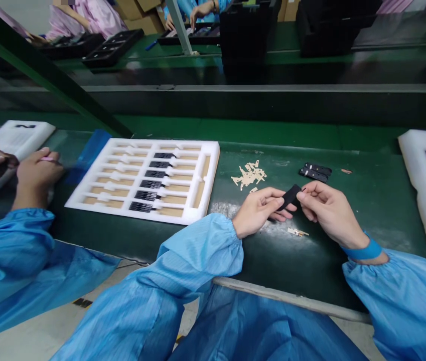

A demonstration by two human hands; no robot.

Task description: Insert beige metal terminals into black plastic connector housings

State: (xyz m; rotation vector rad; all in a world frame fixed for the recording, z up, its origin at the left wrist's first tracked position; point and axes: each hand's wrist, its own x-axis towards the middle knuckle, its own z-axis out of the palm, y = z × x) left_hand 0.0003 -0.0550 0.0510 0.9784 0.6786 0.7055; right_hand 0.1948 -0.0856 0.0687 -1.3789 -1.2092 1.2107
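My left hand (pixel 255 209) is closed on a small flat black rectangular part (pixel 290 197), held tilted above the green table. At its right end, the thumb and forefinger of my right hand (pixel 327 208) are pinched together; what they grip is too small to make out. A blue band circles my right wrist. Just beyond my hands lie black parts (pixel 315 171) of similar shape, side by side. A loose pile of small cream-coloured pieces (pixel 249 174) is to the left of them. Nearer me, below my hands, are a few small pale and metallic pieces (pixel 297 232).
A white foam tray (pixel 208 185) with black comb-like parts in some slots sits to the left, beside a blue sheet (pixel 88 153). Another foam tray (pixel 414 165) stands at right. A co-worker's hands (pixel 39 173) are at far left. A green slanted post (pixel 54 75) crosses the upper left.
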